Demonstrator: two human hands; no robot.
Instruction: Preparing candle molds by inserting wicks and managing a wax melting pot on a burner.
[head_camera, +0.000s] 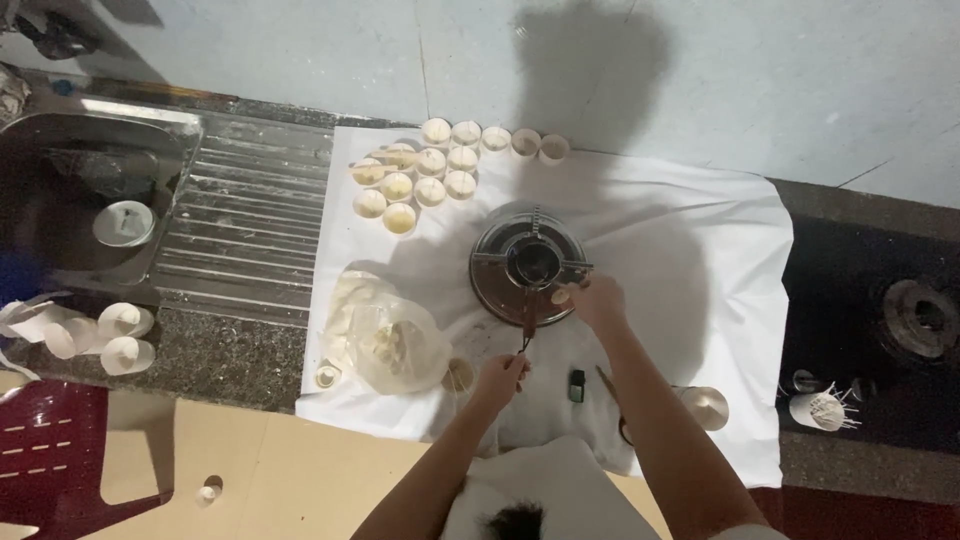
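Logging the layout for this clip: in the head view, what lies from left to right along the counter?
Steel sink → ribbed drainboard → plastic bag → burner with small pot → white cloth → black stove burner.

Place: home kitchen | Evidence: steel sink (95, 190) with ribbed drainboard (245, 215) at counter's left end | speckled stone counter (225, 355) against plain wall | built-in gas burner (920, 318) at right end | small stove (528, 268) on white cloth (700, 260) mid-counter

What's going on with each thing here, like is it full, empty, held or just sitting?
Pot: on the burner, handle held by left hand.
Right hand: touching the pot's rim.
Small cups: upright, most filled, pale.
Plastic bag: open, pale lumps inside.
Sink: holds one bowl.
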